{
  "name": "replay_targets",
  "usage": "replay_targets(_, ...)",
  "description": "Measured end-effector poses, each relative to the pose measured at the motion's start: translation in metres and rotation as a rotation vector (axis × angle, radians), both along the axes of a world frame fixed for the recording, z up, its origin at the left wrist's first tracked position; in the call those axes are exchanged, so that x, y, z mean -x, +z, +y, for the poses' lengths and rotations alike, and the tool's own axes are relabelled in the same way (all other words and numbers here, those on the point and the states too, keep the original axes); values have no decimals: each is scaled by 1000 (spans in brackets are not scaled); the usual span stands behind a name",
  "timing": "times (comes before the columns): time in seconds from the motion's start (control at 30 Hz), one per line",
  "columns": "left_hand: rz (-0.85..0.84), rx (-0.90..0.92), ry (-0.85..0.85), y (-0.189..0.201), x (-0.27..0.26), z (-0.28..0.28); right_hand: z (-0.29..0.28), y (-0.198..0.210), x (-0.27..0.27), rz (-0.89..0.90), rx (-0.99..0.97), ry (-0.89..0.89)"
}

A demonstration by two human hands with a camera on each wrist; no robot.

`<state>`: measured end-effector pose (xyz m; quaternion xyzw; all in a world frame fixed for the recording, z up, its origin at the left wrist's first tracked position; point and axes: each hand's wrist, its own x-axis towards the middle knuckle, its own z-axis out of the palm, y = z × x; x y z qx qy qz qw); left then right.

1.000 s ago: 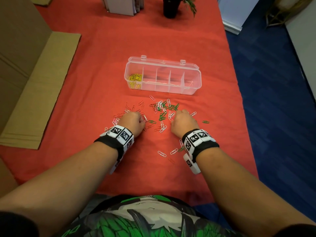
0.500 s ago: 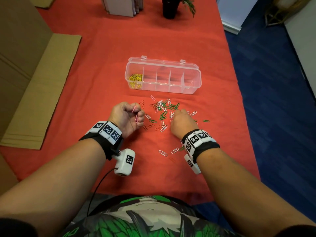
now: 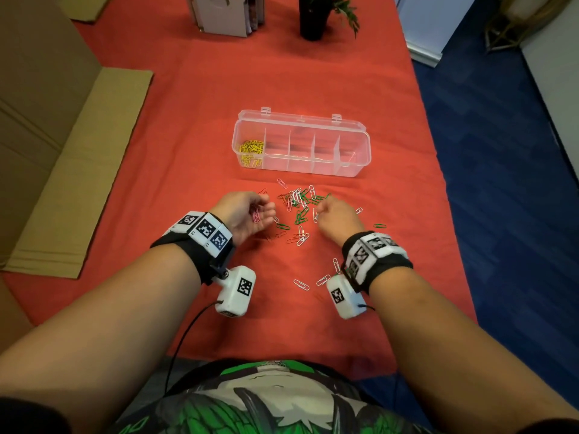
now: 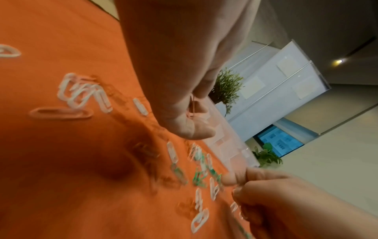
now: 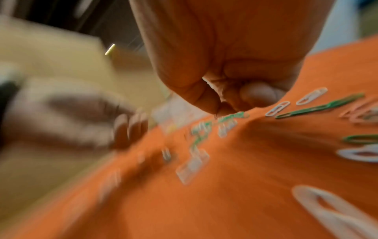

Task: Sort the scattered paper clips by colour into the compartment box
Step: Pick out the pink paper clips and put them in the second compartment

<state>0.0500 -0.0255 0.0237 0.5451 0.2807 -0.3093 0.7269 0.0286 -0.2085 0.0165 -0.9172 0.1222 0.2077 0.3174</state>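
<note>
A clear compartment box stands open mid-table, with yellow clips in its leftmost compartment. In front of it lies a scatter of white, green and red paper clips on the red cloth. My left hand is just left of the pile, palm turned up, fingers curled round several pink clips, also visible as pink clips. My right hand is curled at the pile's right side. Its thumb and forefinger pinch together on the cloth, a thin wire tip showing between them.
Flat cardboard covers the table's left side. A dark plant pot and a stand of booklets are at the back. Loose white clips lie near my right wrist. The table's right edge drops to blue carpet.
My left hand has risen off the cloth and turned palm up with pink clips in it. My right hand has stayed at the pile, shifting a little forward.
</note>
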Motion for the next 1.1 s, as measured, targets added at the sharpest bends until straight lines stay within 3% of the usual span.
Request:
replay_targets(0.1, -70, 3, -1, 16, -21, -5, -5, 21, -16, 131, -459, -325)
replay_targets(0.2, -103, 50, -7, 36, -49, -11, -11, 33, -24, 134, -877, -606)
replay_targets(0.33, -127, 172, 65, 60, -80, -23, -20, 43, -36, 187, -1104, -710)
replay_targets(0.47, -160, 10, 166, 66, -98, -30, -24, 42, -44, 223, -1060, -681)
replay_targets(0.6, -179, -105, 152, 63, -106, -27, -21, 40, -55, 200, -946, -643)
replay_targets(0.9, -281, -421, -73, 18, -50, 13, 31, 50, -105, 20, -624, -404)
replay_targets(1.1, -317, -689, -199, -7, -6, 35, 72, 48, -129, -86, -326, -128)
